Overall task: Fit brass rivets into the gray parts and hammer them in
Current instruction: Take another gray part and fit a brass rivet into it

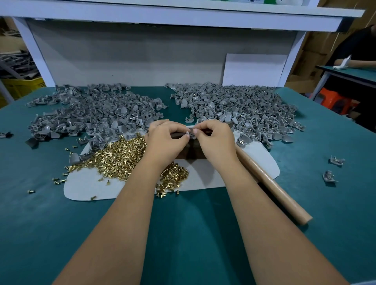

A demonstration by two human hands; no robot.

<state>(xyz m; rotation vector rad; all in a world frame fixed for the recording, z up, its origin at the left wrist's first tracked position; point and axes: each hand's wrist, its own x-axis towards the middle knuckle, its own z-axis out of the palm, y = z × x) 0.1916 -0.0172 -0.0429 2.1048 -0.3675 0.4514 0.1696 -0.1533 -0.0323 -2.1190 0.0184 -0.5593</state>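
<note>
Between your two hands, over the dark block (193, 151) on the white mat (213, 175), you are pinching one small gray part (190, 134): your left hand (165, 140) and right hand (215, 140) are both gripping it narrowly at the fingertips, and whether a rivet is in it I cannot tell. Brass rivets (122, 156) are lying just left of your left hand, so that grip is nearer. Just right of your right wrist the hammer handle (270, 183) is running toward you, probably for that hand.

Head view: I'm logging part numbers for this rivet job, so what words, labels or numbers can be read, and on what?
None can be read.
Items on the top shelf: cut off by the frame, print too blurred to read.
White board: blank.
</note>
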